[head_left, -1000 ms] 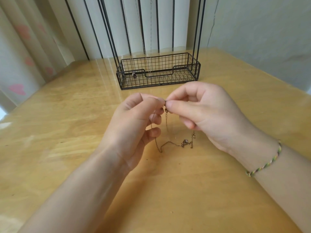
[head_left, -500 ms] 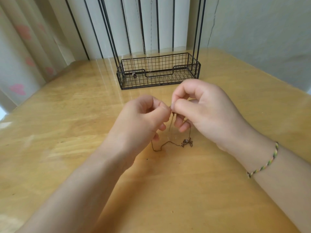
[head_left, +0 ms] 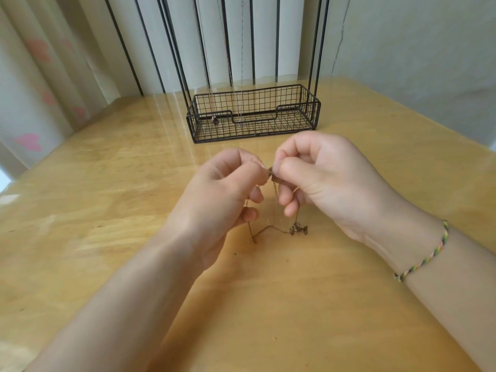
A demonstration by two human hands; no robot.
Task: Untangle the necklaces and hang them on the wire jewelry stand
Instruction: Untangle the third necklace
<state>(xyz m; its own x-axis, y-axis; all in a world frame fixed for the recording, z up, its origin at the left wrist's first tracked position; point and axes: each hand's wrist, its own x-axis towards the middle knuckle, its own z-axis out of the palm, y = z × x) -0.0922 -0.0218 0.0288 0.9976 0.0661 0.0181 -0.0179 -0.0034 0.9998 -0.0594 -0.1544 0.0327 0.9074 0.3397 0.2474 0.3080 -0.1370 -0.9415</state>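
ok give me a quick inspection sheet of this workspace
surface: glossy wooden table
job's things: brown necklace pinched at its top, lower part lying tangled on the table; wire jewelry stand behind, thin chains hanging in it
clutter: nothing seen
grippers: left hand and right hand both pinch the necklace's top
cables: nothing seen
surroundings: curtain left, pale wall right; braided bracelet on right wrist

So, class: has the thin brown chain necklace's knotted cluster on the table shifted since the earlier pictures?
No: the necklace's knotted cluster lies at the same spot in front of the black wire basket.
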